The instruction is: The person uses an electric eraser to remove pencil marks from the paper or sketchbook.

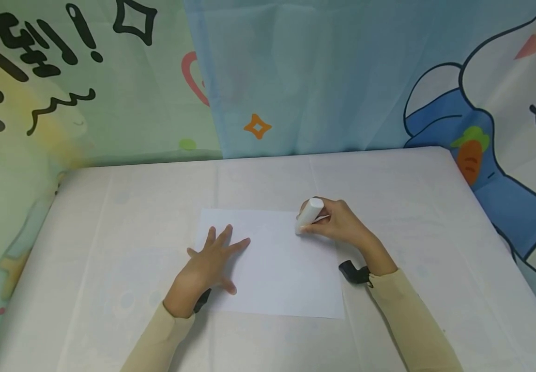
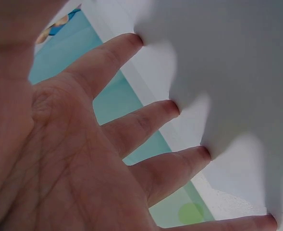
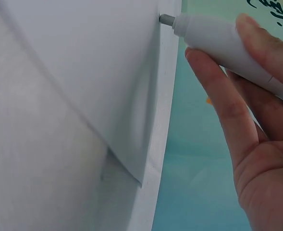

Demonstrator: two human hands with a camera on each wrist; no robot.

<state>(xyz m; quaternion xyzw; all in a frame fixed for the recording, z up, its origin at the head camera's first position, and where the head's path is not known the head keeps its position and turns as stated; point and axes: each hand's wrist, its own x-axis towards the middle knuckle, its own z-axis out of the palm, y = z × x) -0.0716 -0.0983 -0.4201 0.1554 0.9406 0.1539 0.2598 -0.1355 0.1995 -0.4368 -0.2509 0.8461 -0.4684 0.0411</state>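
A blank white sheet of paper (image 1: 281,279) lies on the white-covered table. My left hand (image 1: 204,263) is spread over its left part, fingertips (image 2: 172,108) touching the paper and the palm raised off it. Near the sheet's upper right corner, my right hand (image 1: 344,225) grips a thick white pen-shaped tool (image 1: 310,213) between thumb and fingers. In the right wrist view the tool (image 3: 208,36) has a narrow grey tip that meets the paper (image 3: 93,57). No mark on the paper can be made out.
The white tablecloth (image 1: 123,232) spreads around the sheet on all sides. Behind the table hangs a printed cloth backdrop (image 1: 323,77) with cartoon figures. A black wrist device (image 1: 353,272) sits at the right cuff, low over the table.
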